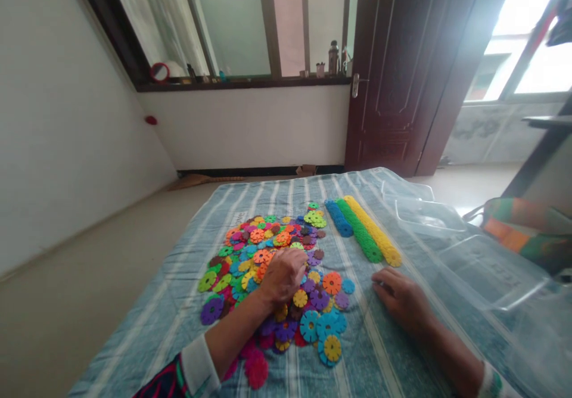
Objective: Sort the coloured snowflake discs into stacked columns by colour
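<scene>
A pile of colourful notched plastic discs (257,235) is spread over a striped blue cloth. My left hand (283,273) rests on this pile with fingers curled down among the discs; whatever lies under its fingertips is hidden. To the right of the pile, my right hand (404,299) lies low over the cloth, its fingers bent in and thumb close to them. I cannot make out anything in it. Just beyond its fingertips, overlapping discs form a yellow row (373,231), a green row (360,231) and a shorter blue row (338,218).
Clear plastic containers (491,270) stand along the right edge of the cloth-covered surface (187,279). An orange and green patterned item (527,231) is beside them. Past the far edge are a wall, a window ledge (250,82) with small items, and a brown door (397,70).
</scene>
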The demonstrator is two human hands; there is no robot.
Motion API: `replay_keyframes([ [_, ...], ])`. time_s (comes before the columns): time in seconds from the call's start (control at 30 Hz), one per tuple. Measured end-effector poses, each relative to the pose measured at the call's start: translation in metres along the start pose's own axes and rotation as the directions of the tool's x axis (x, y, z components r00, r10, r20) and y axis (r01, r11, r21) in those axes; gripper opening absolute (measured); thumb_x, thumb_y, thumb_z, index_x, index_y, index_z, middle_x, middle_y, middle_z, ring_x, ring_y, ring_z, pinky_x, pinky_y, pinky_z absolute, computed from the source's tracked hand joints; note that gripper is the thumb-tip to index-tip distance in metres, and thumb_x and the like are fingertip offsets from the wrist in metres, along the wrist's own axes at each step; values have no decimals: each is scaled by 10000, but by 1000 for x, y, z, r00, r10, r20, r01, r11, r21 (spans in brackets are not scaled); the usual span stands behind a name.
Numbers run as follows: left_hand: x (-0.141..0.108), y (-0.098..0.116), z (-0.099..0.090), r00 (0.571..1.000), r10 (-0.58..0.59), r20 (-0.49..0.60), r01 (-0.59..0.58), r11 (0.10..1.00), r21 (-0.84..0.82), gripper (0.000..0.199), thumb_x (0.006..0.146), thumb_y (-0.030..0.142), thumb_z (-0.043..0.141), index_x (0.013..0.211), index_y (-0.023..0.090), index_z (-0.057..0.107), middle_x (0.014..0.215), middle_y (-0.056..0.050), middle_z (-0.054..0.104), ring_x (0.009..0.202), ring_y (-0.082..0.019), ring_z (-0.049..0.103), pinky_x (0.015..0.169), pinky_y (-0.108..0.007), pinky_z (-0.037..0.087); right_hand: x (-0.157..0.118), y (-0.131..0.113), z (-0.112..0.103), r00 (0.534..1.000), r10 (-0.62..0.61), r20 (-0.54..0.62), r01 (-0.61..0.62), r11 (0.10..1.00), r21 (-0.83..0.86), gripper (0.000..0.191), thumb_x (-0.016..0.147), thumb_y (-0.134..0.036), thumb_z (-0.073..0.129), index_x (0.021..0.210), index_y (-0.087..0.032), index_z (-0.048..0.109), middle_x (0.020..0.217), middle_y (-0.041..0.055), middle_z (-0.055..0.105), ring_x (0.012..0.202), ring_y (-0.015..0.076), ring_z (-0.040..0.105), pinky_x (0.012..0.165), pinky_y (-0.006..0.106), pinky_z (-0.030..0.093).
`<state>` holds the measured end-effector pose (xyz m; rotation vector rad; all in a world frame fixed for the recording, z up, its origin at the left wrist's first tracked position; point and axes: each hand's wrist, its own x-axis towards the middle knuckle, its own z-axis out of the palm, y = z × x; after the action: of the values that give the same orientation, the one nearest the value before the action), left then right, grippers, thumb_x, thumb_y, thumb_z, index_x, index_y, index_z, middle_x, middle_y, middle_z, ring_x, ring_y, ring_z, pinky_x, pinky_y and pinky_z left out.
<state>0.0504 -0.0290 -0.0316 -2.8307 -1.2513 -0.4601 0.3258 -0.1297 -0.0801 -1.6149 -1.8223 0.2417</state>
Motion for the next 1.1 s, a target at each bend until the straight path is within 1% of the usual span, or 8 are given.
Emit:
replay_keyframes([
  [0.23, -43, -39, -13, 943, 17, -333, -39, 997, -60, 252, 880, 259, 490, 1052, 181, 656, 1112, -99, 704, 1059, -217, 641, 961, -376, 500, -2, -2, 3, 999, -2, -49, 0, 999, -40, 200, 889, -296, 465, 816, -216, 634, 806, 29, 630, 714, 164, 596, 690, 278, 452],
  [0.4, -64, -79, -27, 856, -279, -435, 217, 958, -187, 309, 856, 363, 475, 980, 164, 677, 1043, -101, 727, 1011, -216, 661, 950, -349, 507, 2, -17, 13, 995, -86, -56, 82, 994, -68, 239, 903, -277, 448, 772, -204, 634, 768, 40, 632, 711, 161, 601, 682, 264, 455],
  [0.47, -70, -94, -34, 794, -434, -426, 354, 899, -256, 328, 833, 384, 462, 958, 170, 677, 1060, -95, 724, 1024, -216, 657, 966, -341, 492, 5, -27, 16, 991, -116, -62, 111, 991, -71, 252, 912, -262, 434, 774, -199, 635, 772, 46, 637, 726, 162, 606, 702, 269, 463],
  [0.63, -79, -118, -43, 575, -723, -383, 617, 690, -377, 360, 765, 419, 464, 939, 187, 677, 1036, -84, 726, 1010, -252, 660, 913, -346, 504, 31, -57, 31, 978, -190, -85, 190, 982, -10, 174, 885, -231, 483, 906, -207, 654, 925, 66, 678, 901, 186, 626, 820, 303, 483],
  [0.73, -82, -124, -42, 502, -810, -304, 684, 587, -433, 376, 748, 445, 478, 955, 204, 680, 902, -61, 736, 913, -260, 682, 779, -328, 539, 64, -72, 50, 969, -246, -29, 246, 969, 25, 255, 862, -275, 536, 1088, -211, 634, 1129, 84, 650, 1091, 214, 575, 949, 359, 450],
  [0.8, -83, -127, -38, 476, -839, -266, 698, 544, -466, 401, 741, 457, 484, 976, 197, 680, 870, -61, 734, 864, -261, 688, 725, -322, 540, 92, -75, 65, 971, -238, 22, 237, 971, 26, 389, 849, -343, 569, 1207, -194, 587, 1265, 111, 584, 1203, 242, 511, 1016, 396, 408],
  [0.9, -85, -132, -33, 455, -859, -234, 700, 507, -503, 435, 728, 478, 489, 987, 185, 680, 925, -83, 736, 872, -273, 687, 736, -335, 536, 134, -74, 86, 991, -128, 45, 129, 991, -26, 575, 831, -451, 594, 1328, -175, 503, 1399, 148, 469, 1304, 283, 418, 1075, 434, 340],
  [1.1, -88, -139, -28, 478, -835, -273, 651, 545, -528, 368, 694, 473, 505, 880, 209, 681, 943, -88, 746, 921, -284, 687, 810, -354, 530, 191, -65, 106, 998, -1, 59, 9, 991, -132, 664, 855, -530, 548, 1381, -136, 450, 1415, 174, 439, 1329, 295, 371, 1088, 425, 294],
])
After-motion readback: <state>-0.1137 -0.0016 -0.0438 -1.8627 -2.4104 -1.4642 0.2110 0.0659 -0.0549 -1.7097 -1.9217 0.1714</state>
